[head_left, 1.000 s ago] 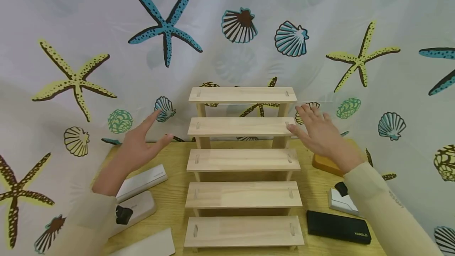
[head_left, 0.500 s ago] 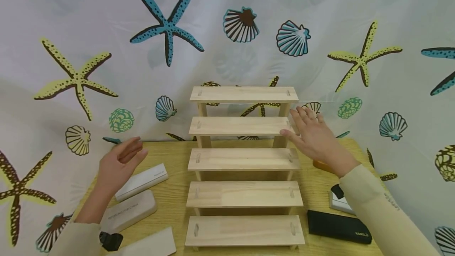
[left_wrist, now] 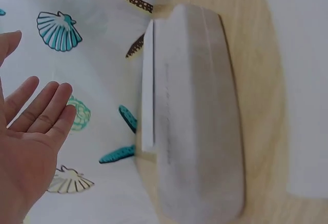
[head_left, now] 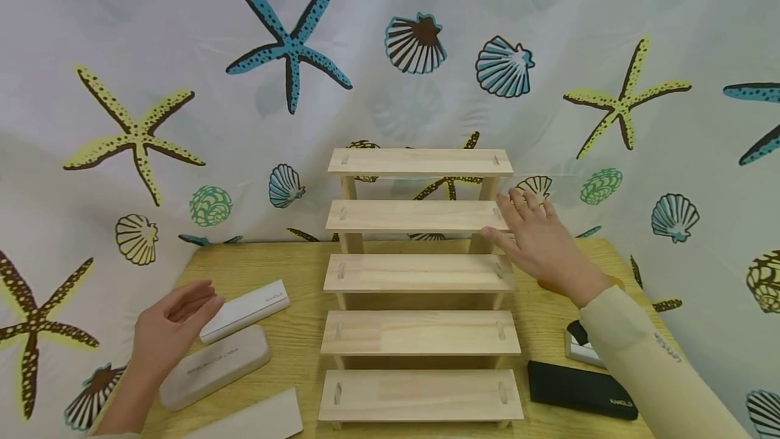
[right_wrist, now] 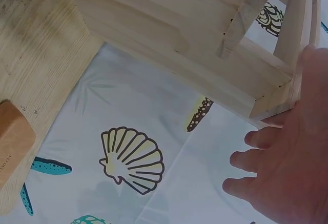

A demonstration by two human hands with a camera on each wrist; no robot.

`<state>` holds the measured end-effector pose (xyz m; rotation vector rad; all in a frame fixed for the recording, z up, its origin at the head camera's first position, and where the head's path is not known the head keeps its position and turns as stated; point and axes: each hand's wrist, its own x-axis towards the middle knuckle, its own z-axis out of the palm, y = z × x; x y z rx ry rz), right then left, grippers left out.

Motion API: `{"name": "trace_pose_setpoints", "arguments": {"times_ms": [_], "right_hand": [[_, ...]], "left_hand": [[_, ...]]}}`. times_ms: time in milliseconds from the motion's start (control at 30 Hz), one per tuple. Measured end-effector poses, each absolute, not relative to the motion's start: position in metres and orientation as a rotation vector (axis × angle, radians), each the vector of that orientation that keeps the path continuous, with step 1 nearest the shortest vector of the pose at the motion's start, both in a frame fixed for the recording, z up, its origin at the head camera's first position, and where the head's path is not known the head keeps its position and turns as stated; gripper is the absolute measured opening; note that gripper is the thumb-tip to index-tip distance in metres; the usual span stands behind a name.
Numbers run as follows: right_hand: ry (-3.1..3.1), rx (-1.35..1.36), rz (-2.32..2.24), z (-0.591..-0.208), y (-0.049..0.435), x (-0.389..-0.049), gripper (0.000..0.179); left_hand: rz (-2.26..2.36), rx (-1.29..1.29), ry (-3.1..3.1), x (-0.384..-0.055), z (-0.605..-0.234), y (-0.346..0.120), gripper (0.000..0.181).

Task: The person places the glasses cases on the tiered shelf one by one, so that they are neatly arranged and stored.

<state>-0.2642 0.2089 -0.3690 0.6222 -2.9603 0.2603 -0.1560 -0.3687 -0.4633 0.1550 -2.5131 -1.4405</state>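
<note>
A light wooden tiered rack [head_left: 420,395] with several stepped shelves stands in the middle of the head view. At the right end of its second shelf from the top is my right hand [head_left: 542,246], thumb at the shelf and fingers extended past its end. In the right wrist view, the same hand [right_wrist: 287,162] lies along the rack's wooden edge [right_wrist: 277,106] with its fingers spread. My left hand [head_left: 167,330] holds nothing; it hovers palm inward, fingers loosely bent, beside a pale grey glasses case [head_left: 216,366] and a slim white case [head_left: 246,310].
Another whitish case [head_left: 256,419] lies at the front left of the wooden table [head_left: 292,351]. Right of the rack are a black case [head_left: 579,388], a white case [head_left: 581,351] and an orange-brown case [right_wrist: 15,142]. A patterned cloth [head_left: 390,107] hangs behind.
My left hand has drawn down and left, away from the rack, its fingers bending a little more. My right hand has shifted slightly left onto the second shelf's end. The rack stays put.
</note>
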Motion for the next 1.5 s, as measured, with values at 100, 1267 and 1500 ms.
{"name": "trace_pose_setpoints", "arguments": {"times_ms": [100, 1267, 1500], "right_hand": [[-2.959, 0.624, 0.277, -0.371, 0.209, -0.264, 0.082], [-2.944, 0.614, 0.289, -0.372, 0.209, -0.265, 0.079], [-2.954, 0.612, 0.29, -0.373, 0.209, -0.266, 0.08]], "left_hand": [[-1.471, 0.238, -2.539, -0.15, -0.47, -0.378, 0.059], [-1.404, 0.694, -2.993, -0.126, -0.529, -0.42, 0.122], [-1.293, 0.693, -2.976, -0.118, -0.539, -0.418, 0.122]]}}
